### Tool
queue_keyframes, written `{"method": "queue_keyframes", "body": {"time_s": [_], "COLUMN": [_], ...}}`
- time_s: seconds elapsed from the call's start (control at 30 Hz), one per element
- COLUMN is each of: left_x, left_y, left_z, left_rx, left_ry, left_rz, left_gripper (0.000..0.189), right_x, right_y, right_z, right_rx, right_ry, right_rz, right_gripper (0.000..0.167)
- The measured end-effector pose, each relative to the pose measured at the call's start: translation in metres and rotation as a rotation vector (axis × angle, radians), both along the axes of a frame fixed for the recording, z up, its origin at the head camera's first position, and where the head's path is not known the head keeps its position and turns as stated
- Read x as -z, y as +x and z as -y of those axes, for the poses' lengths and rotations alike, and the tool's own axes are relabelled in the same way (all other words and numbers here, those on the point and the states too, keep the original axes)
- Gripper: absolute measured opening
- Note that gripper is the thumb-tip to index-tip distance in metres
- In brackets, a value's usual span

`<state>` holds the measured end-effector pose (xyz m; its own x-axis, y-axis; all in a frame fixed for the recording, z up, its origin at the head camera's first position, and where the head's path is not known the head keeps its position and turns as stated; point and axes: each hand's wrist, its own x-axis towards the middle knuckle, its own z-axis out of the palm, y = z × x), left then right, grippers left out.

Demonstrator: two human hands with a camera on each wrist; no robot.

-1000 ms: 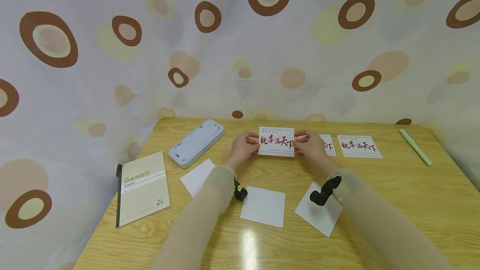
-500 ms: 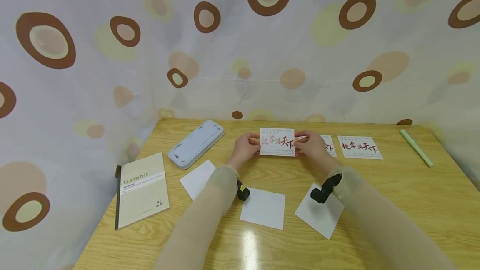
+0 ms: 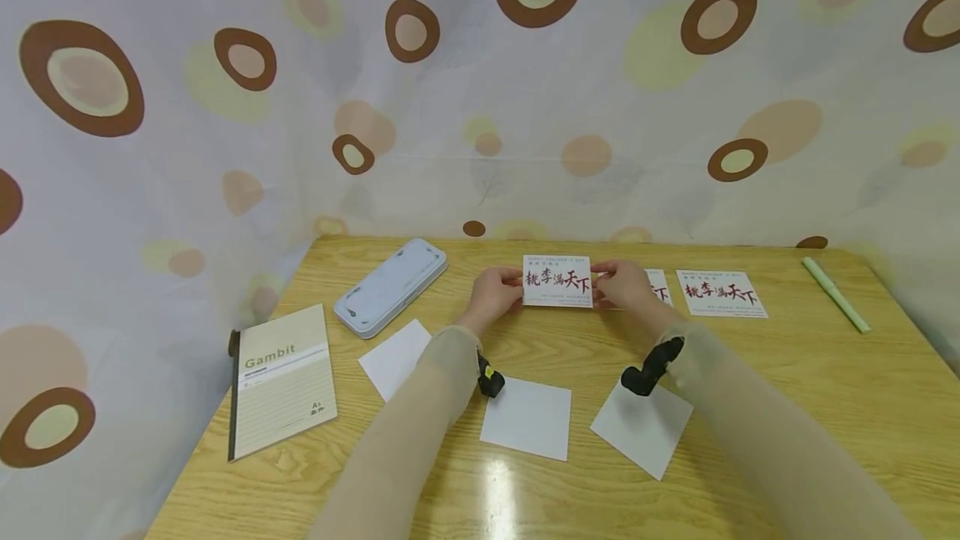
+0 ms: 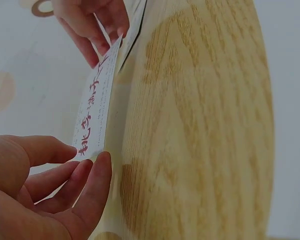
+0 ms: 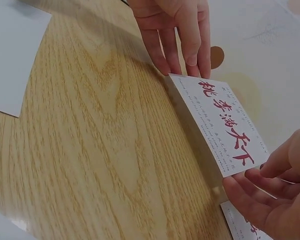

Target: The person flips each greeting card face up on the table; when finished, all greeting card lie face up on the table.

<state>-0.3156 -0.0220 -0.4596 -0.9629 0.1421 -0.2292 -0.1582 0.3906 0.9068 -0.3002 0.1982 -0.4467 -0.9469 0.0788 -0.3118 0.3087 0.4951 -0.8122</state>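
White card (image 3: 557,280) w/ red brush lettering sits slightly further R vs 1 s ago, also a bit flatter to cam. Lettering, washed out 0.5 s ago, now reads strong red again. Grip same as before: L hand (image 3: 493,297) pinches L edge btwn thumb & fingers, R hand (image 3: 624,286) pinches R edge likewise.

Card looks: approx. square, 5 big red Chinese chars across the middle, small pale print above & below; tilted, printed face twd person. Loc: held up over far-middle part of wood table (image 3: 570,494), just L of partly hidden printed card (image 3: 658,286) behind R hand; 2nd printed card (image 3: 722,294) lies flat further R. Nearer the person: blank cards (image 3: 525,419), flat. Pencil case (image 3: 390,286) off to L, pen (image 3: 835,293) far R.
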Motion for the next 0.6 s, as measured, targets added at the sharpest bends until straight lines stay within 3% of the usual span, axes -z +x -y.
{"method": "queue_keyframes", "body": {"time_s": [0.6], "left_x": [0.004], "left_y": [-0.006], "left_z": [-0.002], "left_rx": [0.043], "left_ry": [-0.036], "left_rz": [0.024], "left_gripper": [0.033], "right_x": [-0.011], "right_y": [-0.004], "right_z": [-0.003], "right_rx": [-0.082], "right_ry": [0.024], "right_rz": [0.069], "right_gripper": [0.044]}}
